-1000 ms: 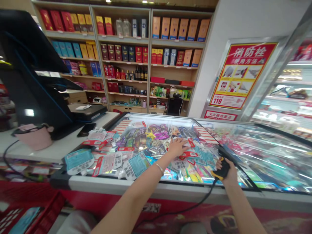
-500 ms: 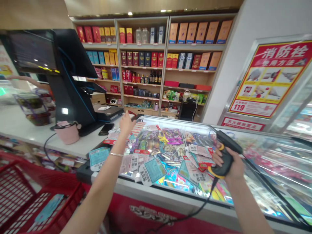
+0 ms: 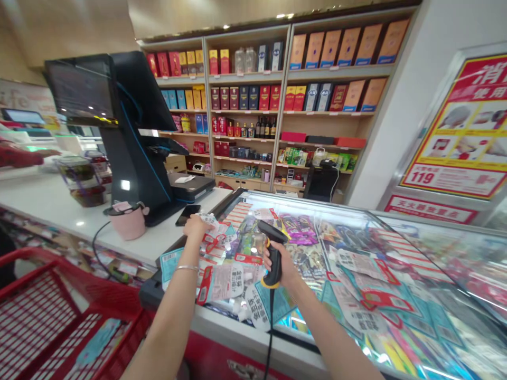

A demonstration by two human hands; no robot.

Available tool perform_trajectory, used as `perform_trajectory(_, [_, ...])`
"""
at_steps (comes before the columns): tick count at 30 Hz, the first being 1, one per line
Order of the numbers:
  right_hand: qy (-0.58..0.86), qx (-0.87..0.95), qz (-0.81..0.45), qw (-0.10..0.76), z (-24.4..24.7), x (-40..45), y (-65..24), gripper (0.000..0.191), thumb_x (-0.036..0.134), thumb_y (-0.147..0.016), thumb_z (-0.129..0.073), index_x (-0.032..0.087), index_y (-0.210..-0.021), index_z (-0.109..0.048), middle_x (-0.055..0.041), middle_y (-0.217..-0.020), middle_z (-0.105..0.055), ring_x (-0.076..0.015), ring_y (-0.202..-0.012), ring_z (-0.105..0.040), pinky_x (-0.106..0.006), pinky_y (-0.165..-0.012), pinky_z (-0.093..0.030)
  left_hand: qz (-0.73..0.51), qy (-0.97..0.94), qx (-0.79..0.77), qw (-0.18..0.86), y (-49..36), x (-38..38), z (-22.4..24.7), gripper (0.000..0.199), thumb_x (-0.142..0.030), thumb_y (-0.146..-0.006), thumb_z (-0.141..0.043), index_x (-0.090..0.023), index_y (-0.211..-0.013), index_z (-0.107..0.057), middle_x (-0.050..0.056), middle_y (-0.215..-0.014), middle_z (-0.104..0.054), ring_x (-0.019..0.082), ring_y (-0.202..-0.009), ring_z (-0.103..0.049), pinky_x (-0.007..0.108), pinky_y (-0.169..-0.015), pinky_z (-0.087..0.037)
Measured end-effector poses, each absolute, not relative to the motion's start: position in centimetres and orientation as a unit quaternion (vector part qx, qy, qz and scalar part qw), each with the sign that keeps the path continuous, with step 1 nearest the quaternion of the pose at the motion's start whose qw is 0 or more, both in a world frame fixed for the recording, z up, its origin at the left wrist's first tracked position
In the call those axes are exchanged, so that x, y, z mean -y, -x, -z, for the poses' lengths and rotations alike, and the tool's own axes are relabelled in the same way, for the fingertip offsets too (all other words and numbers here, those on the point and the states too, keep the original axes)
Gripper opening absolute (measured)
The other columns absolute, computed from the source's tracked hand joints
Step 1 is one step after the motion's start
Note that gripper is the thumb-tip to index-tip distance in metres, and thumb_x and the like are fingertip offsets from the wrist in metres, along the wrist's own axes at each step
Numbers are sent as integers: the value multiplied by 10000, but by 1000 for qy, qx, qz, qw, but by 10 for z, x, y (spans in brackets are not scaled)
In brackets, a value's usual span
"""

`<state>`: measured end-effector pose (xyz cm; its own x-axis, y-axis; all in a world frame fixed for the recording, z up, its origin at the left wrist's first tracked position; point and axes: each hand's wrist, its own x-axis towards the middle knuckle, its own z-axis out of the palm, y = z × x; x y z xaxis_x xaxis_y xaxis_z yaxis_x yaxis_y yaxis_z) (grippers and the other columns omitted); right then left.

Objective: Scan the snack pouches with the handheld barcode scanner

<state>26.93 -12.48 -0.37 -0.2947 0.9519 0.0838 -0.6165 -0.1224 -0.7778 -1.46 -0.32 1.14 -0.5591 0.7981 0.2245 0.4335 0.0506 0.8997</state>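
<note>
- At far left, a red basket (image 3: 114,295), with a blue packet (image 3: 99,338) lying inside.
- Beyond it, the white tabletop (image 3: 79,211) carries a pink pot (image 3: 129,224), a black terminal (image 3: 132,142) with screens tilted either way, and a dark phone (image 3: 188,215) lying flat.
- The left hand (image 3: 196,227) reaches to the near side of the phone, fingers curled at the left packets (image 3: 222,279); the fingertips are hidden, so I cannot tell whether it grips one.
- Those packets lie loosely overlapping on the glass top of the freezer (image 3: 222,316), some near its left edge.
- The right hand (image 3: 287,269) is closed around the handle of a black and yellow scanner (image 3: 274,264), held upright above the glass, its cable (image 3: 271,327) hanging down.
- Behind, shelves (image 3: 245,82) hold boxes and bottles.
- Right of the scanner, more packets (image 3: 368,290) lie overlapped on the glass.
- At far right, a red and yellow sign (image 3: 459,148) is on the wall, cut off by the view.
</note>
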Motion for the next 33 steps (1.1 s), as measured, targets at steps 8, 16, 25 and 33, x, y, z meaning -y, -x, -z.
perform_trajectory(8, [283, 378, -750, 464, 26, 137, -271, 320, 478, -683, -665, 186, -725, -540, 51, -522, -486, -72, -368, -397, -210, -354, -367, -398, -486, -778, -15, -39, 18, -6, 493, -332, -661, -696, -107, -1052, -498, 293, -1179, -501, 428, -1001, -587, 482, -811, -440])
perform_trajectory(16, [304, 399, -755, 422, 23, 145, -267, 319, 483, -715, -623, 188, -653, -520, 48, -471, -464, -73, -356, -395, -206, -353, -361, -555, -549, -621, 67, -50, 15, -1, 176, -326, -800, -530, -189, -911, -528, 96, -893, -625, 270, -858, -597, 366, -841, -416])
perform_trajectory(25, [293, 374, -768, 429, 30, 138, -270, 296, 449, -692, -627, 179, -639, -518, 47, -485, -489, -67, -341, -389, -200, -317, -350, -609, -533, -588, 3, -56, 16, -2, 209, -376, -852, -468, -186, -934, -497, 63, -848, -606, 198, -726, -568, 346, -791, -436])
perform_trajectory(33, [250, 371, -711, 542, -9, 145, -300, 225, 379, -717, -646, 184, -790, -563, 52, -562, -514, -68, -373, -398, -190, -323, -371, -629, -557, -542, 26, -62, 11, -9, 253, -431, -877, -423, -191, -954, -451, 39, -835, -555, 161, -675, -526, 298, -696, -439])
